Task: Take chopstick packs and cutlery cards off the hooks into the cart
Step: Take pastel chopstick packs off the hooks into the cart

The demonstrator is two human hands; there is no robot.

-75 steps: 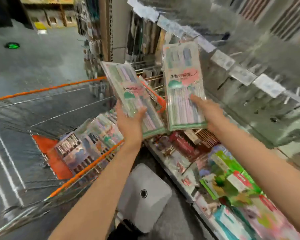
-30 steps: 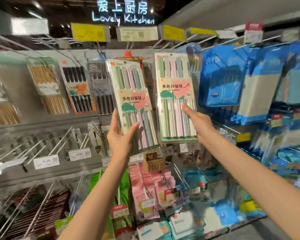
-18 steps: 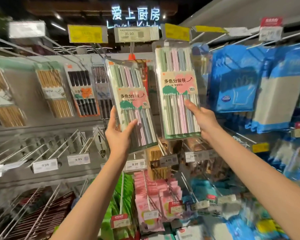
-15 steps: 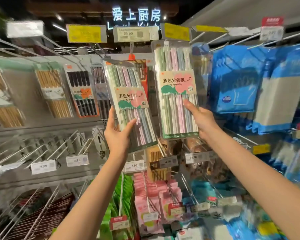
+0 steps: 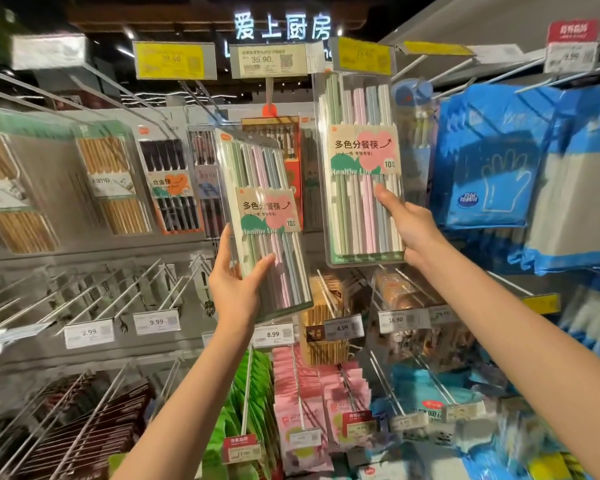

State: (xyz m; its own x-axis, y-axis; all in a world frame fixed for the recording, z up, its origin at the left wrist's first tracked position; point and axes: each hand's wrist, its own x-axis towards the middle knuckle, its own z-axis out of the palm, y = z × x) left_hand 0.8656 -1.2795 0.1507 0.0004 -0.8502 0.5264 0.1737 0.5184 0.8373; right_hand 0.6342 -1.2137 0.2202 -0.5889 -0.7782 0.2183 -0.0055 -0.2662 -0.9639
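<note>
Reaching up from the lower edge of the view, two bare forearms each raise one pack before a hook wall. The left hand (image 5: 234, 289) grips the lower part of a clear plastic pack of pastel green, pink, blue and white chopsticks (image 5: 264, 216); its thumb lies across the pack's front and the fingers (image 5: 224, 244) curl round the left edge. This left pack tilts, its top leaning left. The right hand (image 5: 413, 230) holds a second clear plastic pack of the same pastel chopsticks (image 5: 361, 168) by its lower right corner, thumb on the front, remaining fingers hidden behind. This right pack stands nearly upright and higher; its top sits just beneath a yellow price tag (image 5: 362, 57). The two packs are apart. Whether either one hangs on a hook cannot be told.

Behind the hands, bare metal hooks (image 5: 136, 289) carry white price labels (image 5: 156, 322). Pink sachets (image 5: 305, 410) and green sachets (image 5: 253, 403) hang lower. Farther back hang packs of wooden chopsticks (image 5: 111, 181) and dark chopsticks (image 5: 170, 188). Blue glove packets (image 5: 489, 161) hang at right. An illuminated sign (image 5: 283, 27) glows overhead.
</note>
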